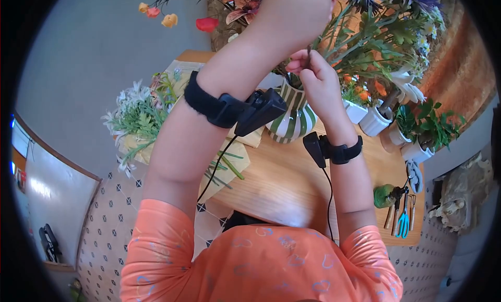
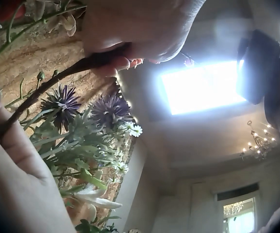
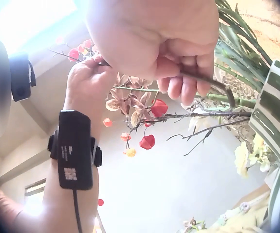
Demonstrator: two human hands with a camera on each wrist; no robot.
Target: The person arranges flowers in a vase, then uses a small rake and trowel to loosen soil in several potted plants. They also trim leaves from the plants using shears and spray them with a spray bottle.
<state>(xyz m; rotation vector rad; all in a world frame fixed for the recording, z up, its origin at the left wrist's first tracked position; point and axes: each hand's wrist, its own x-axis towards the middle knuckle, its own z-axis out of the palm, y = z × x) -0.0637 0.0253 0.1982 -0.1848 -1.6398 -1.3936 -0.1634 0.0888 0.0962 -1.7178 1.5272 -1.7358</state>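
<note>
Aloft, a brown stem [image 2: 72, 69], left hand [image 2: 141, 28] gripping it higher, right hand [image 1: 320, 81] pinching it lower

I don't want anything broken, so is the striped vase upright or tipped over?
Upright: in the head view, the vase stands on its base on the table, with its neck above its rounded body.

Glossy vase [image 1: 292, 125], smooth wooden table [image 1: 284, 174]
</note>
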